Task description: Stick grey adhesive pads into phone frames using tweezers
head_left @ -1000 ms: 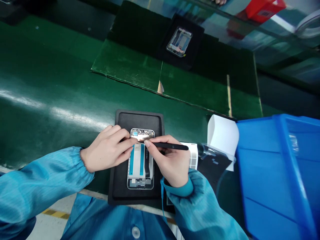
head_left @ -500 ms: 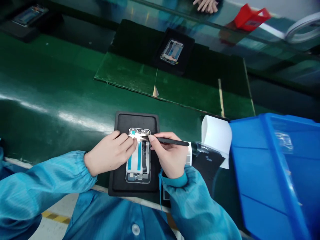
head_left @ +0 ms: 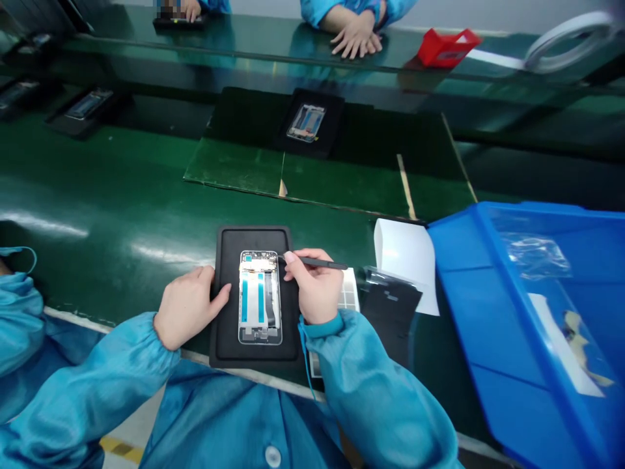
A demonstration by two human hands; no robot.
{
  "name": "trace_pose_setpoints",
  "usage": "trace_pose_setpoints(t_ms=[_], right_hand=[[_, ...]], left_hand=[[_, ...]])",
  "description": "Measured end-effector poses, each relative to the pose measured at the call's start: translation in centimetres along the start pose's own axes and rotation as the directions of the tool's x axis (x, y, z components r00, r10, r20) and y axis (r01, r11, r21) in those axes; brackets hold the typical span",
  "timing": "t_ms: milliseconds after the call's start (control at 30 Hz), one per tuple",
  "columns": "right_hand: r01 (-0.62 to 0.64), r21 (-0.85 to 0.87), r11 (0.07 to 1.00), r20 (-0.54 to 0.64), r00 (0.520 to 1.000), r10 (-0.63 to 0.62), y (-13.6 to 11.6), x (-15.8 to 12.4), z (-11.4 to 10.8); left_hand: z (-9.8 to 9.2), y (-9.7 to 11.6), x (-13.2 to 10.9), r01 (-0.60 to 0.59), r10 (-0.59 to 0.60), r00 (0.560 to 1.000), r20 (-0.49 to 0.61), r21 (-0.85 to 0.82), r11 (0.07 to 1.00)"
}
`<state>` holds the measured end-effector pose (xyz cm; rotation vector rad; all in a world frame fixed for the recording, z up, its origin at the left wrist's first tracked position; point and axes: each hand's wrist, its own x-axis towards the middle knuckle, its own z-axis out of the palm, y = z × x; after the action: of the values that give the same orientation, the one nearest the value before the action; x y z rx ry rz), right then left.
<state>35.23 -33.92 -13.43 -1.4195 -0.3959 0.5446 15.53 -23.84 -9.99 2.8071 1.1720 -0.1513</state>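
An opened phone (head_left: 260, 296) with its inner parts showing lies face-up in a black tray (head_left: 227, 348) at the bench's front edge. Teal strips mark the phone's pale middle, and a dark flex cable runs along its right side. My left hand (head_left: 188, 305) is at the tray's left edge, thumb over the rim and fingers curled against the side. Black tweezers (head_left: 322, 263) are pinched in my right hand (head_left: 317, 286), their tip at the phone's upper right corner.
Right of the tray are a sheet of labels (head_left: 349, 293), black film (head_left: 390, 316), curled white paper (head_left: 407, 260) and a blue bin (head_left: 481, 312). Another phone (head_left: 306, 124) sits in a tray on a green board (head_left: 336, 182). A co-worker's hands (head_left: 356, 36) rest across the bench.
My left hand has left the phone and moved to the tray's left edge. The tweezers have shifted to the phone's upper right corner. The view has tilted up, showing more of the far side.
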Motion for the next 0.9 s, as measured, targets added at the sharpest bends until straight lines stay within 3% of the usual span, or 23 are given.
trace_pose_setpoints(t_ms=[100,200,267,367,467,533,600,633,767,900], right_hand=[[0.006,0.051,0.999,-0.013,1.000,-0.006,0.0,0.1,0.0],[-0.009,0.036,0.999,-0.015,1.000,0.010,0.0,0.1,0.0],[0.006,0.017,1.000,0.001,1.000,-0.006,0.0,0.0,0.1],[0.085,-0.044,0.995,0.043,0.996,-0.083,0.2,-0.4,0.3],[0.175,-0.124,0.977,0.083,0.983,-0.165,0.2,-0.9,0.5],[0.226,-0.138,0.964,0.093,0.972,-0.214,0.0,-1.2,0.7],[0.261,-0.134,0.956,0.093,0.964,-0.250,-0.1,-1.4,0.8],[0.272,-0.132,0.953,0.092,0.961,-0.261,-0.2,-1.4,0.9],[0.296,-0.131,0.946,0.081,0.954,-0.287,-0.3,-1.4,0.8],[0.351,-0.156,0.923,0.032,0.936,-0.350,-0.3,-1.4,0.6]], left_hand=[[-0.2,0.5,0.0,0.054,-0.057,0.994,0.092,0.028,0.998],[-1.3,-1.0,0.8,0.120,-0.128,0.985,0.114,0.074,0.990],[-2.3,-3.8,1.5,0.187,-0.203,0.974,0.104,0.148,0.971],[-4.1,-9.6,2.2,0.284,-0.317,0.943,0.102,0.251,0.926],[-6.2,-14.6,3.2,0.316,-0.363,0.927,0.091,0.328,0.890],[-7.4,-15.6,4.9,0.349,-0.362,0.931,-0.056,0.438,0.829],[-8.2,-13.8,7.6,0.322,-0.278,0.947,-0.163,0.462,0.826],[-8.4,-12.1,9.4,0.264,-0.213,0.963,-0.163,0.423,0.867],[-7.7,-2.4,18.8,0.152,-0.137,0.983,-0.123,0.117,0.981],[-6.5,5.9,27.2,0.005,0.004,0.990,-0.139,0.059,0.998]])
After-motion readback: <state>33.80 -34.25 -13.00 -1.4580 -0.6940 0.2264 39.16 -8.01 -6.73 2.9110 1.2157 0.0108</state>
